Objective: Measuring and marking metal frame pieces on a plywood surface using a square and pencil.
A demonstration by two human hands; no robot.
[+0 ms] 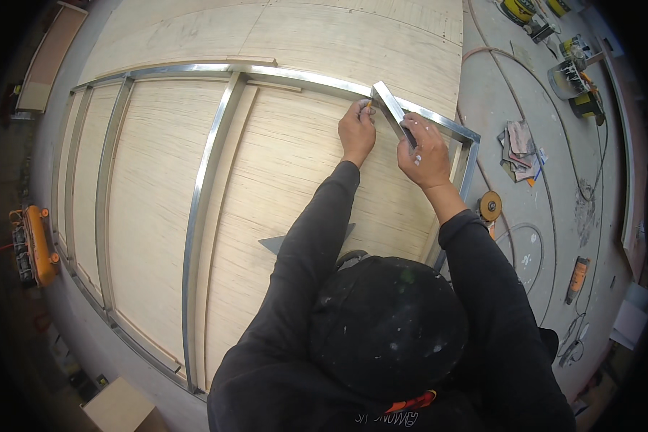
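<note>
A silvery metal frame (216, 137) with several crossbars lies on pale plywood sheets (295, 169). Over its far rail, near the right corner, a short piece of square metal tube (387, 102) is set at a slant. My right hand (423, 153) is closed around the near end of that piece. Just left of it, my left hand (358, 133) pinches a small yellow pencil-like thing (370, 105) close to the rail; its far end is hard to make out. Beneath my left forearm, a grey triangular plate (271, 244) lies partly hidden on the plywood.
On the floor to the right are a sandpaper stack (520, 150), a tool with a round disc (489, 207), an orange power tool (577, 279), hoses and buckets (567, 78). An orange air compressor (45, 248) stands left, and a cardboard box (121, 407) at the lower left.
</note>
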